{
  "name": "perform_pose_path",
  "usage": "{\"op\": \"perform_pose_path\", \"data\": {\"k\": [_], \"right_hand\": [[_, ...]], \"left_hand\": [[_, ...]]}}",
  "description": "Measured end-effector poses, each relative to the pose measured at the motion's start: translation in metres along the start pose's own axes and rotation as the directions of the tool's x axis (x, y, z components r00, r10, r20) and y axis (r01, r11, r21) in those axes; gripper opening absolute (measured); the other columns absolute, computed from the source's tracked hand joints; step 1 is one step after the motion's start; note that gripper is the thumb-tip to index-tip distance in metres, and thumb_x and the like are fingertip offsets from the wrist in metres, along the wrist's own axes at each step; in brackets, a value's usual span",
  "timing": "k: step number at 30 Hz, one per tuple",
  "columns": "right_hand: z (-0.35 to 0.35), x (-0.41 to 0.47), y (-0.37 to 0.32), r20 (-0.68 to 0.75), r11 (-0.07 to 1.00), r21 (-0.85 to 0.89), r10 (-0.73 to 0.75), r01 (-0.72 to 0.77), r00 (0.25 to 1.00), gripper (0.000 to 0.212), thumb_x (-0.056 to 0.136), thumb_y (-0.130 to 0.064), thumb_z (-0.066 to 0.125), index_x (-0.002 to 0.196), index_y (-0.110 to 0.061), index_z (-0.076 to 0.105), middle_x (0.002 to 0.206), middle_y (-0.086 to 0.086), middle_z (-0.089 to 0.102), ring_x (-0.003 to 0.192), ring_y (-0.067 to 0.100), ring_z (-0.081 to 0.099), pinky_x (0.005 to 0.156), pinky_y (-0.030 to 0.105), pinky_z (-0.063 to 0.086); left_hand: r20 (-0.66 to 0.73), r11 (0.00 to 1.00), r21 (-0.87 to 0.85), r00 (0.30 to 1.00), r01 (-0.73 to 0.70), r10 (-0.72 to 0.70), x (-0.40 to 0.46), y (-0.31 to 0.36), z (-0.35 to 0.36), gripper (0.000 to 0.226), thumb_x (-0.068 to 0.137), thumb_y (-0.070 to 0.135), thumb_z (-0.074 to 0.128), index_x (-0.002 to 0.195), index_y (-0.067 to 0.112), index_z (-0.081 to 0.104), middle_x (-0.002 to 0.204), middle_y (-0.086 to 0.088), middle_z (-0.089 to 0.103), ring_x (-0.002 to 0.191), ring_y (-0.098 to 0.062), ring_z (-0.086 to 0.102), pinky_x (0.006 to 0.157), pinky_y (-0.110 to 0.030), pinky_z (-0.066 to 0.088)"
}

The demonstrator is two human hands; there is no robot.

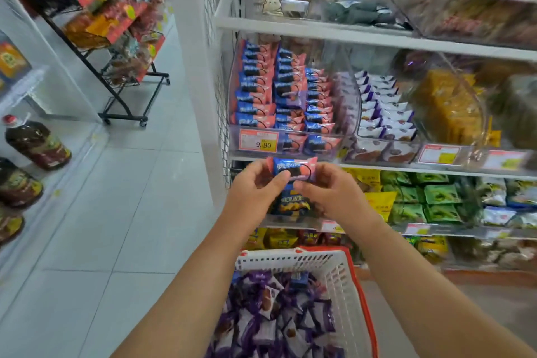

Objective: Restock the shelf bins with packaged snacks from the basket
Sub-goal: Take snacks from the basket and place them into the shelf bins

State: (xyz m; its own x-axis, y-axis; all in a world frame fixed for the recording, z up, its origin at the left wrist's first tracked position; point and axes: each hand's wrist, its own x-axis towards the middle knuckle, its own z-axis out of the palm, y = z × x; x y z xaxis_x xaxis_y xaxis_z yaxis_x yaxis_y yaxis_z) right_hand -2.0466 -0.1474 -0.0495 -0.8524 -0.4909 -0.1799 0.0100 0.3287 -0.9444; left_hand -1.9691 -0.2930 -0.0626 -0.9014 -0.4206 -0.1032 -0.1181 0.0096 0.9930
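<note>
A small blue-and-pink snack packet (293, 167) is held up between both hands, just below the clear shelf bin (345, 87) packed with rows of the same packets. My left hand (258, 186) pinches its left end. My right hand (328, 192) pinches its right end. Under my forearms stands a white basket with a red rim (343, 273), full of purple-and-white wrapped snacks (279, 320), with one blue packet (299, 277) near its far side. The neighbouring clear bin (386, 113) holds purple-and-white packets.
White shelving (319, 30) rises ahead with price tags (258, 141) along the bin fronts. Lower shelves carry green and yellow bags (436, 195). A black wheeled wire rack (122, 73) stands at the left on the tiled floor (116, 212), and oil bottles (37, 142) line the far left.
</note>
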Motion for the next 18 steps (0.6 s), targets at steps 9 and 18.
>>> {"op": "perform_pose_path", "data": {"k": [9, 18], "right_hand": [[-0.028, 0.128, -0.064, -0.288, 0.953, -0.278, -0.201, 0.119, 0.936, 0.027, 0.084, -0.026, 0.075, 0.098, -0.006, 0.062, 0.077, -0.008, 0.059, 0.069, 0.004, 0.056, 0.062, 0.019, 0.042], [-0.017, 0.194, -0.032, -0.174, 0.757, -0.627, 0.097, -0.186, 0.98, 0.037, 0.074, -0.056, 0.075, 0.084, -0.022, 0.064, 0.09, 0.002, 0.068, 0.092, 0.028, 0.064, 0.088, 0.043, 0.053]], "left_hand": [[0.13, 0.422, 0.86, 0.924, -0.286, 0.36, 0.085, 0.02, -0.003, 0.065, 0.101, 0.047, 0.042, 0.155, 0.018, 0.021, 0.163, -0.001, 0.016, 0.151, -0.018, 0.008, 0.122, -0.037, 0.003], [0.232, 0.221, 0.92, 0.903, -0.325, 0.362, 0.094, -0.003, -0.007, 0.075, 0.099, 0.055, 0.036, 0.157, 0.021, 0.004, 0.165, -0.002, 0.001, 0.152, -0.018, -0.005, 0.12, -0.036, -0.008]]}}
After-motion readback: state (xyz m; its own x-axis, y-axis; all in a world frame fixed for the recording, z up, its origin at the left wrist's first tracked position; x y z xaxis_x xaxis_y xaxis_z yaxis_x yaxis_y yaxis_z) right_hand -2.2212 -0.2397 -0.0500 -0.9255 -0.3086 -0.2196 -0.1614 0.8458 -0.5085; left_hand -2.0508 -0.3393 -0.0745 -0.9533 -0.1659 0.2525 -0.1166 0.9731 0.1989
